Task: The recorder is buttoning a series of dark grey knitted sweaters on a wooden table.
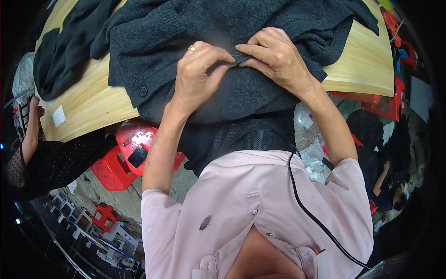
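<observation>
— Where does the dark grey knitted cardigan (223, 51) lie?
— Across the pale wooden table (357, 65), its hem over the near edge; bare wood shows at right.
— And the hands?
— Left hand (197, 76) and right hand (276, 56), wrists bent, pinch the knit together, fingertips meeting.

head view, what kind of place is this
Probably a garment workshop. Both hands, left and right, pinch a dark grey knit cardigan on a wooden table; red plastic stools stand around, and what look like sewing machines line the floor.
</observation>
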{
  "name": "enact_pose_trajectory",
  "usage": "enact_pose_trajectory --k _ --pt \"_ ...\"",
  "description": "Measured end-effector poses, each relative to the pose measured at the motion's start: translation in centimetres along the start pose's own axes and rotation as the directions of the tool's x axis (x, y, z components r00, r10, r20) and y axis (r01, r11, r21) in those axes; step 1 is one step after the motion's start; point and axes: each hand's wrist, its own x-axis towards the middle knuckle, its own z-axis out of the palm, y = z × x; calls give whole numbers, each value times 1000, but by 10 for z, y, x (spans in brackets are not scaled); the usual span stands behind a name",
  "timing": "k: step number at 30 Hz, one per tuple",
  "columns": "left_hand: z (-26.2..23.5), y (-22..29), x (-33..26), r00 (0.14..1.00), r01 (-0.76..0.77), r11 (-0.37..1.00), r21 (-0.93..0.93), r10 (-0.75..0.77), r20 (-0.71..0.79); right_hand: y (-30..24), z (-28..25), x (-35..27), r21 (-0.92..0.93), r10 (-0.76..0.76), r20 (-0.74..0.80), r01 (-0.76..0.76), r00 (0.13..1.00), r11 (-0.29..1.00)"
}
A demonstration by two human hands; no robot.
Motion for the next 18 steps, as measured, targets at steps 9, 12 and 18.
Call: enact_pose_trajectory --k 9,12,18 --pt "10 2 0 996 -20 990 143 32 -82 -13 18 -3 -171 -52 -98 35 994 985" --pt "11 1 0 992 -9 989 147 27 -122 -17 25 1 -230 -67 -153 31 986 973" --pt "11 1 1 991 7 987 162 15 -136 -19 30 5 -239 -37 -205 -14 978 971"
